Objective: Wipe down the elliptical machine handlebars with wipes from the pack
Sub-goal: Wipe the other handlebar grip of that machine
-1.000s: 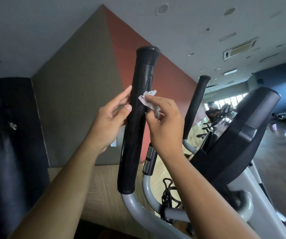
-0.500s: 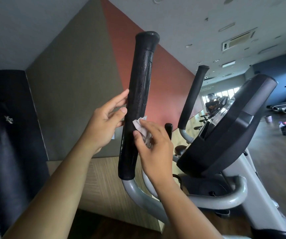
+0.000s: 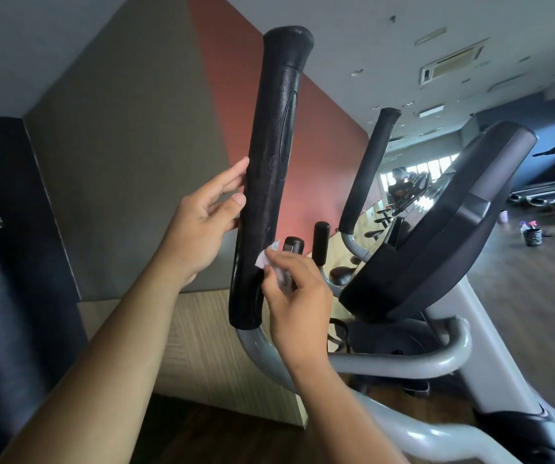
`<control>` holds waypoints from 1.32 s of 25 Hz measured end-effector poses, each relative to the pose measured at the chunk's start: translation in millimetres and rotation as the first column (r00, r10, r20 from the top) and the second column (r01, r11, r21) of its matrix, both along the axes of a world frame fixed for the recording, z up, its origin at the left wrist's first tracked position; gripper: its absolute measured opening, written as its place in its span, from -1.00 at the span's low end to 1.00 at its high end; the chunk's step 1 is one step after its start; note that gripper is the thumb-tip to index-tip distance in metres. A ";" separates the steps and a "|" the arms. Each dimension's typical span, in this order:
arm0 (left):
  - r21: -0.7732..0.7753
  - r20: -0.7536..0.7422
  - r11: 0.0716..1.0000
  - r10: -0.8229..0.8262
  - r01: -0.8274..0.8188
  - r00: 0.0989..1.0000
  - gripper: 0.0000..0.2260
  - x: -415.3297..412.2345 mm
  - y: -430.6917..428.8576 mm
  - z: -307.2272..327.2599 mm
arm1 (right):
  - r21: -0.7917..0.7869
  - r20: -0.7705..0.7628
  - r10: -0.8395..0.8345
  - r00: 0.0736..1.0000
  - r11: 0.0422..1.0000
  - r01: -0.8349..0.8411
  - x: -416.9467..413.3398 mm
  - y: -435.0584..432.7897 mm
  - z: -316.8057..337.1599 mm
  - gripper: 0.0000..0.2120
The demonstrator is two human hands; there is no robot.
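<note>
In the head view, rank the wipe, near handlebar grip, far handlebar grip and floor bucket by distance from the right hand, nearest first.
1. The wipe, pinched by the right hand.
2. The near handlebar grip, just left, touched by the wipe.
3. The far handlebar grip, behind, upper right.
4. The floor bucket, far right across the room.

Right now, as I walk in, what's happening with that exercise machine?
A person is wiping down an elliptical machine. Their right hand pinches a small white wipe against the lower part of the near handlebar, close to the bottom end of its black grip. The left hand rests with straight fingers against the grip higher up, steadying it. The far handlebar has no hand on it.
</note>
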State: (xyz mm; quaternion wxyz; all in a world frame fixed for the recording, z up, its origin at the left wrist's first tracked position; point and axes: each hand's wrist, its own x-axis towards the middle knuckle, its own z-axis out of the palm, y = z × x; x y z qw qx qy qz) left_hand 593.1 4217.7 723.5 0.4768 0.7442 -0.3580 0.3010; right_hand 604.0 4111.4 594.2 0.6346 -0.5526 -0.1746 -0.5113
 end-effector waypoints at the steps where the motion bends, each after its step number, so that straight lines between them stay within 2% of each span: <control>1: 0.004 -0.004 1.000 0.002 -0.002 1.000 -0.57 0.3 0.9 -2.4 | -0.001 -0.020 0.006 1.000 1.000 -0.006 -1.4 4.3 -8.7 -0.76; 6: 0.043 -0.043 0.998 0.050 -0.048 0.998 -0.51 3.4 13.6 -20.8 | 0.075 -0.001 0.002 1.000 0.997 -0.002 -3.0 3.3 -3.0 -0.76; 10: 0.080 -0.084 0.996 0.044 -0.037 0.996 -0.50 7.6 25.9 -31.2 | 0.059 0.043 -0.038 0.998 0.998 0.035 0.8 7.5 5.2 -0.74; 15: 0.071 -0.110 0.997 0.046 -0.038 0.993 -0.52 11.1 30.9 -36.3 | 0.058 -0.024 -0.037 0.999 0.998 0.038 1.4 18.6 -22.9 -0.75; 20: 0.049 -0.123 0.999 0.007 -0.001 0.992 -0.53 11.5 32.4 -41.0 | 0.071 -0.159 0.080 0.984 0.995 -0.069 -6.4 30.4 -47.1 -0.76; 22: 0.046 -0.130 0.999 -0.004 0.010 0.991 -0.53 11.2 32.9 -42.6 | 0.000 -0.165 0.001 0.986 1.000 -0.001 -8.2 33.4 -52.2 -0.75; 25: 0.049 -0.140 0.999 -0.016 0.023 0.990 -0.51 8.9 32.8 -43.7 | -0.193 -0.142 -0.187 0.972 0.968 0.158 -9.1 38.6 -62.4 -0.70; 27: 0.049 -0.144 0.999 -0.015 0.022 0.989 -0.51 8.1 33.1 -44.8 | -0.254 -0.165 -0.207 0.964 0.954 0.161 -11.8 36.8 -66.4 -0.70; 30: 0.054 -0.146 0.998 -0.027 0.035 0.989 -0.49 7.9 35.0 -46.7 | -0.202 -0.188 -0.177 0.966 0.970 0.138 -13.0 26.5 -57.3 -0.71; 33: 0.048 -0.154 0.998 -0.043 0.051 0.987 -0.50 9.6 37.4 -48.0 | -0.166 -0.153 -0.235 0.960 0.964 0.209 -8.5 22.6 -45.4 -0.72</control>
